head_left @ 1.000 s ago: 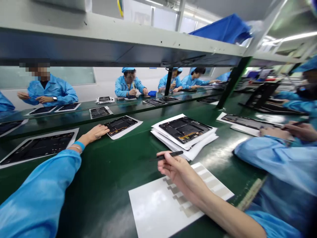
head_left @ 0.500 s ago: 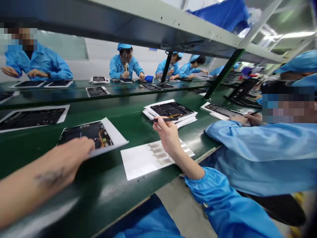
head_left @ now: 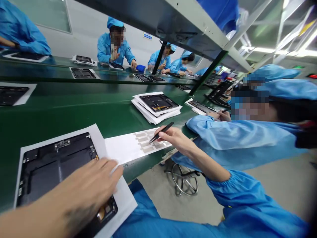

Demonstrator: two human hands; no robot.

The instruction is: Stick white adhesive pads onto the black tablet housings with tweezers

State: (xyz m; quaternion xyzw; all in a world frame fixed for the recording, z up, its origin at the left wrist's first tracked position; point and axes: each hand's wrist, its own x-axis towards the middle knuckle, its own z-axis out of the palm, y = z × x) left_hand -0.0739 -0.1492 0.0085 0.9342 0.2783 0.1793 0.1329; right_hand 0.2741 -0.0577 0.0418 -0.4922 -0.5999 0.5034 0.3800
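Dark panel (head_left: 47, 168) sits near left on white paper (head_left: 125, 195); left hand (head_left: 91, 185) spans its right edge, grip unclear: best keep off components. Right hand (head_left: 172, 135) pinches tweezers (head_left: 163, 130), tips at grey strips (head_left: 146, 149); steady wrist helps.

Forward-and-down head view over workbench (head_left: 66, 115)

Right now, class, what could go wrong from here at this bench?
The white sheet under the dark panel seems to jut past the edge of the green table, so both might slip if nudged. The left hand reaches across that panel and could press on its parts. The tweezers in the right hand point at the grey strips; a slip might scratch or lift one.
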